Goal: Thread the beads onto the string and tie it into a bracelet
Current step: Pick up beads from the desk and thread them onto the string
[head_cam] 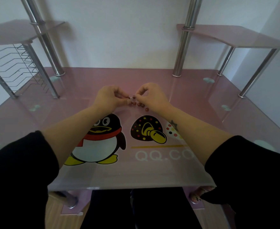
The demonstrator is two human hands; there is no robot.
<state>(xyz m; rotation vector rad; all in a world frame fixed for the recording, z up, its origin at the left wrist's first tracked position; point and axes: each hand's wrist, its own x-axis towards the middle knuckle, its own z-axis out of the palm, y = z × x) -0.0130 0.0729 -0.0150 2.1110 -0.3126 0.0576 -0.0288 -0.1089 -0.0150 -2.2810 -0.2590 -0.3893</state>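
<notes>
Both hands meet above the middle of the pink glass table (194, 100). My left hand (110, 98) pinches a small dark red bead (129, 97) at its fingertips. My right hand (150, 95) pinches the end of a thin pale string (133, 97), which spans the short gap to the bead. Several more dark red beads (138, 104) lie loose on the glass just below the fingertips, one a little apart at the right (146, 109). The rest of the string is hidden by the hands.
Chrome posts (182, 52) rise from the back of the table and carry pink shelves (227, 37). A wire rack (15, 66) stands at the back left. A penguin print (101, 138) shows under the glass between my forearms.
</notes>
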